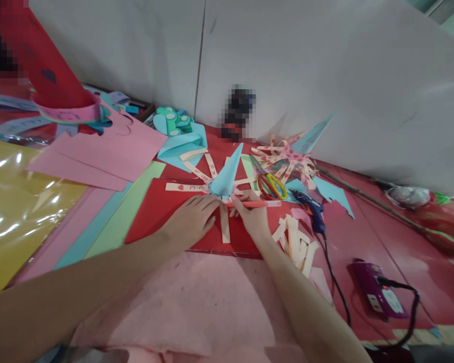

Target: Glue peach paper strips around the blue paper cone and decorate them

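Observation:
A light blue paper cone (227, 176) stands at the centre of a paper craft with cream strips (187, 187) radiating from it. Some strips carry red letters and hearts. The craft lies on a red sheet (147, 212). My left hand (196, 214) rests palm down at the cone's left base, fingers stretched out over the strips. A red pen (263, 203) is gripped in my right hand (251, 214), to the right of the cone. The pen's tip is close to the front strip (225, 227) by the cone. My fingers partly hide the cone's base.
Behind on the right is a similar finished-looking craft (287, 154). Scissors (272, 185), a blue glue gun (312, 212), loose cream strips (295, 242) and a purple power strip (378, 290) lie to the right. Coloured paper (106, 151) and a red cone (56, 70) are left.

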`<state>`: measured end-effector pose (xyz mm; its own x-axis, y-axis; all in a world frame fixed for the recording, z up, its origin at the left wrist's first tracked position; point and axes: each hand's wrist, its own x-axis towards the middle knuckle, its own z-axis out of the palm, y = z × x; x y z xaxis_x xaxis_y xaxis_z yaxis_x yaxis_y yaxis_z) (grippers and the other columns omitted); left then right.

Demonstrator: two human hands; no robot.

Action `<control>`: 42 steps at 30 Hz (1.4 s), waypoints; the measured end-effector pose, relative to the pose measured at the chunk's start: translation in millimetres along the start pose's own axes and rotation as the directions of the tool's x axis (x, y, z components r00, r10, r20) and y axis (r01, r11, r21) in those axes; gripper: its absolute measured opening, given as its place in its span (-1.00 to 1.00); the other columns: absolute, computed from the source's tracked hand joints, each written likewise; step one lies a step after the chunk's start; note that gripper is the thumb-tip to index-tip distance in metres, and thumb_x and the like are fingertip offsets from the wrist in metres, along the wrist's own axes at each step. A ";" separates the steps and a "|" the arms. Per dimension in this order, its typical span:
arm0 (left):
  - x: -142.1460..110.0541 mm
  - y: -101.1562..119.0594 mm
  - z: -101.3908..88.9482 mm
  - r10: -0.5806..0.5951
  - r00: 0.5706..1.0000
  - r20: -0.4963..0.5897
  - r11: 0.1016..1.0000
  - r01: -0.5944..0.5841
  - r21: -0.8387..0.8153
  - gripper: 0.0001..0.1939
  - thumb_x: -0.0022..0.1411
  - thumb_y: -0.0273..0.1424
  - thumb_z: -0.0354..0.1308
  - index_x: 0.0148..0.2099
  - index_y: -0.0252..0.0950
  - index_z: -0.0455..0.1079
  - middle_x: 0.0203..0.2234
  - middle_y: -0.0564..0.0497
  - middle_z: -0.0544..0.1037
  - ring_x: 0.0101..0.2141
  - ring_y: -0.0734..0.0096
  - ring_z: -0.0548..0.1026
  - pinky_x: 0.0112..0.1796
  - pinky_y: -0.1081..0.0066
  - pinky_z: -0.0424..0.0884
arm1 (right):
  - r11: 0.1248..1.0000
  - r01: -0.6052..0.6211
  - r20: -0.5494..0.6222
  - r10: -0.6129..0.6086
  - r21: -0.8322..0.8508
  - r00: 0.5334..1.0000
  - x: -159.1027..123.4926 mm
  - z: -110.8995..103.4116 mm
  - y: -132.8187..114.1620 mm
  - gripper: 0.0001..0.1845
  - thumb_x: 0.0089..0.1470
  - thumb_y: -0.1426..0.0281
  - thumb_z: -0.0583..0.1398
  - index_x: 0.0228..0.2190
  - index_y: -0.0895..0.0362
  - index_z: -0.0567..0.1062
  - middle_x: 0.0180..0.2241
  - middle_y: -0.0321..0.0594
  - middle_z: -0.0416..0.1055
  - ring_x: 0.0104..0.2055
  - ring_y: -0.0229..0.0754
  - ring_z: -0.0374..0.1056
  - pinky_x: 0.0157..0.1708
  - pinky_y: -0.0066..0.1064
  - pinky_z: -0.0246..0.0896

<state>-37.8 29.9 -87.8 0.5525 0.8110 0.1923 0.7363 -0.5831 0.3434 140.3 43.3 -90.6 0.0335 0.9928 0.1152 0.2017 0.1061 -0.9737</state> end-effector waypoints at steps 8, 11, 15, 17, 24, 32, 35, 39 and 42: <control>-0.1 -1.3 2.5 0.041 0.999 0.006 0.996 -0.042 0.081 -0.64 0.27 -0.50 -0.15 0.09 -0.38 0.24 0.06 -0.14 0.40 0.08 0.24 0.32 0.09 0.21 0.22 | 0.998 0.032 0.005 -0.032 -0.062 0.999 -1.4 1.5 -0.2 -0.69 0.00 0.22 0.21 -0.58 0.04 0.20 -0.74 -0.47 0.30 -0.65 -0.29 0.28 -0.48 -0.42 0.19; -0.2 -0.7 2.0 0.055 0.998 -0.004 0.995 -0.055 0.079 -0.64 0.27 -0.51 -0.16 0.09 -0.37 0.24 0.05 -0.13 0.40 0.08 0.26 0.32 0.09 0.23 0.22 | 0.997 0.037 -0.023 -0.039 -0.072 0.999 -1.2 1.9 -1.2 -0.68 0.00 0.21 0.19 -0.60 0.04 0.19 -0.76 -0.47 0.27 -0.67 -0.29 0.26 -0.53 -0.44 0.17; -0.2 -1.3 3.2 0.052 0.999 -0.005 0.995 -0.052 0.090 -0.63 0.27 -0.50 -0.15 0.10 -0.37 0.23 0.06 -0.12 0.39 0.08 0.25 0.32 0.09 0.23 0.22 | 0.999 0.013 -0.012 -0.013 -0.039 1.000 -0.6 1.1 -0.7 -0.69 -0.01 0.19 0.20 -0.58 0.04 0.20 -0.76 -0.47 0.27 -0.69 -0.29 0.26 -0.56 -0.44 0.15; -0.4 -1.8 3.6 0.056 0.998 -0.004 0.994 -0.055 0.091 -0.64 0.27 -0.50 -0.15 0.10 -0.36 0.23 0.06 -0.12 0.40 0.08 0.25 0.32 0.09 0.22 0.21 | 0.999 0.007 -0.005 -0.007 -0.036 1.000 -0.5 0.9 0.1 -0.69 -0.01 0.19 0.20 -0.56 0.04 0.20 -0.75 -0.46 0.29 -0.68 -0.29 0.26 -0.55 -0.43 0.16; -0.3 -1.4 2.8 0.054 0.999 0.000 0.997 -0.054 0.060 -0.64 0.28 -0.52 -0.17 0.08 -0.37 0.23 0.05 -0.13 0.40 0.09 0.26 0.31 0.09 0.23 0.21 | 0.996 0.028 0.013 -0.027 -0.079 1.000 -1.7 1.4 0.7 -0.68 0.00 0.21 0.18 -0.60 0.05 0.19 -0.77 -0.47 0.28 -0.69 -0.30 0.25 -0.54 -0.44 0.15; -0.3 -1.3 3.8 0.051 0.999 -0.001 0.995 -0.050 0.085 -0.64 0.28 -0.51 -0.15 0.10 -0.38 0.23 0.05 -0.12 0.40 0.09 0.26 0.31 0.10 0.23 0.20 | 0.992 0.025 0.006 -0.025 -0.120 1.000 -2.3 1.3 -2.9 -0.72 -0.02 0.29 0.16 -0.62 0.05 0.17 -0.80 -0.51 0.24 -0.72 -0.31 0.21 -0.53 -0.45 0.13; -0.4 -1.4 3.9 0.051 0.999 -0.007 0.995 -0.050 0.090 -0.64 0.28 -0.50 -0.15 0.09 -0.37 0.23 0.05 -0.12 0.41 0.09 0.26 0.31 0.09 0.23 0.20 | 0.989 0.024 -0.015 -0.027 -0.146 1.000 -3.3 1.1 -4.4 -0.73 -0.02 0.31 0.15 -0.63 0.05 0.17 -0.80 -0.52 0.23 -0.72 -0.32 0.19 -0.50 -0.44 0.13; -0.5 -1.4 4.5 0.060 0.998 -0.010 0.993 -0.059 0.100 -0.63 0.28 -0.51 -0.16 0.10 -0.37 0.23 0.05 -0.12 0.40 0.10 0.28 0.30 0.10 0.24 0.20 | 0.988 0.017 -0.048 -0.024 -0.153 0.999 -2.5 0.5 -3.9 -0.72 -0.03 0.33 0.14 -0.65 0.05 0.15 -0.82 -0.52 0.20 -0.73 -0.34 0.17 -0.52 -0.46 0.11; -0.8 -2.0 5.6 0.055 0.998 -0.003 0.992 -0.054 0.114 -0.62 0.28 -0.50 -0.15 0.11 -0.39 0.22 0.06 -0.13 0.40 0.10 0.27 0.30 0.10 0.24 0.19 | 0.998 -0.022 -0.060 0.018 -0.067 0.998 -0.2 0.5 -1.8 -0.71 -0.03 0.30 0.15 -0.63 0.04 0.14 -0.80 -0.52 0.21 -0.75 -0.33 0.19 -0.62 -0.49 0.06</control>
<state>-37.6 30.2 -93.7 0.5907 0.7781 0.2138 0.7452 -0.6276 0.2254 139.5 42.9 -88.9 0.0959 0.9894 0.1088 0.2659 0.0799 -0.9607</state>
